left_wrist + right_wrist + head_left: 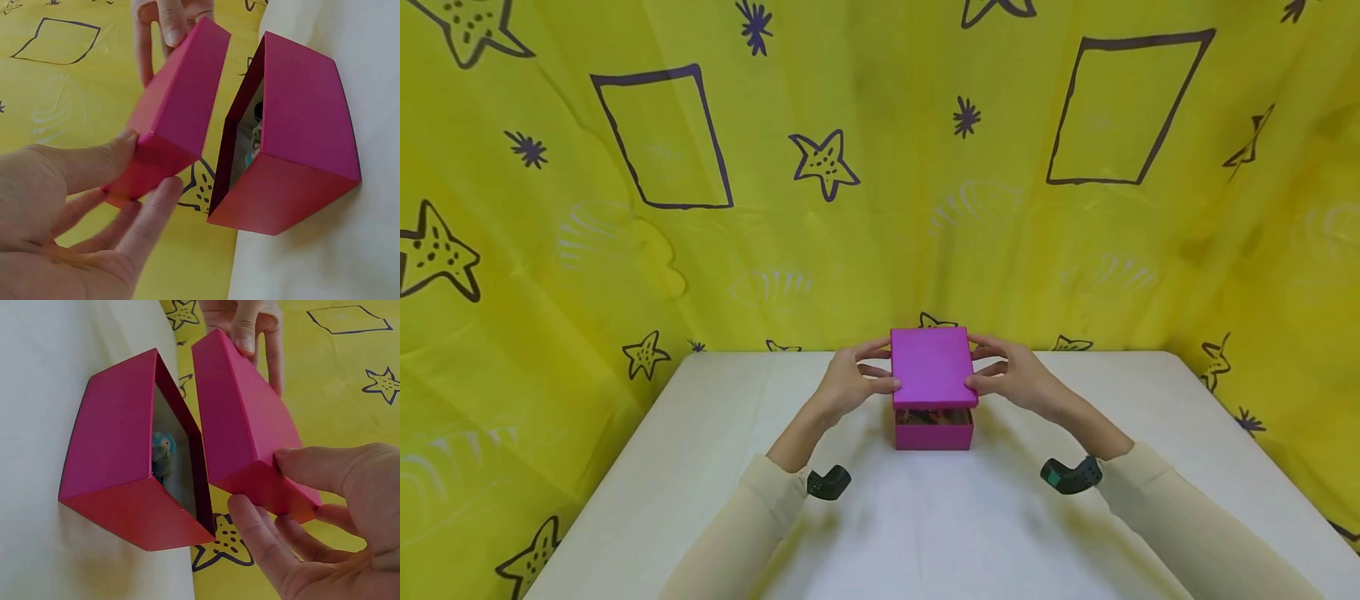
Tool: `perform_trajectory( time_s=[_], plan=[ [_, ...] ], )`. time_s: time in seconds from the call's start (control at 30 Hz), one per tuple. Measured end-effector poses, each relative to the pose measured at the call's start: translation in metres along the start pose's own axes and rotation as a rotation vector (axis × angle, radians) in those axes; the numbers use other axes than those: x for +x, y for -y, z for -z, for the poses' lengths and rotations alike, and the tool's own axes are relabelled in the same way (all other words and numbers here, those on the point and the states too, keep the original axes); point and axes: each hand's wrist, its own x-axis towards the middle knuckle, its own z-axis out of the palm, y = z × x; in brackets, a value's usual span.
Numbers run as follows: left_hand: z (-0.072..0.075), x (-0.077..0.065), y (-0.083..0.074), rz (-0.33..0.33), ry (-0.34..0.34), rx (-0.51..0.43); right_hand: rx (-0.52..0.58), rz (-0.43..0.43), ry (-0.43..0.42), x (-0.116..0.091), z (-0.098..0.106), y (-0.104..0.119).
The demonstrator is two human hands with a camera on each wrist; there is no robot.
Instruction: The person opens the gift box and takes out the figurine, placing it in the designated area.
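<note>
A bright pink box lid [932, 367] is held level above a matching pink box [933, 437] on the table. My left hand [854, 379] grips the lid's left side, thumb at the near corner and fingers along the edge. On the opposite side, my right hand [1011, 377] grips it the same way. Both wrist views show a gap between the lid [181, 94] and the open top of the box [119, 431]. Inside the box, a small figure with a light blue top [164, 445] is partly visible; the walls hide the rest.
The box stands toward the back of a white table [925, 517]. Behind it and at both sides hangs a yellow curtain [880, 250] with drawn stars and frames. Each wrist wears a dark camera band, one on the left [828, 483] and one on the right [1071, 476].
</note>
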Motion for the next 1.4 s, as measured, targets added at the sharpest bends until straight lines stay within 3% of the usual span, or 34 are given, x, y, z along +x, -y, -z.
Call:
perform_trajectory(
  time_s=[0.23, 0.43, 0.67, 0.97, 1.23, 1.4],
  plan=[
    [-0.001, 0.002, 0.001, -0.164, -0.074, 0.045, -0.1, 0.114, -0.128, 0.002, -0.003, 0.004],
    [-0.004, 0.003, 0.004, -0.241, -0.122, 0.019, -0.115, 0.163, -0.207, 0.005, -0.007, 0.004],
    [-0.007, 0.004, 0.005, -0.255, -0.177, 0.033, -0.115, 0.176, -0.268, 0.008, -0.012, 0.004],
    [-0.013, 0.003, 0.006, -0.224, -0.249, 0.08, -0.169, 0.18, -0.306, 0.008, -0.022, 0.002],
    [-0.013, 0.003, 0.003, -0.246, -0.29, 0.134, -0.12, 0.189, -0.325, 0.011, -0.024, 0.005],
    [-0.014, 0.001, -0.001, -0.227, -0.278, 0.075, -0.093, 0.177, -0.34, 0.012, -0.025, 0.006]
  ],
)
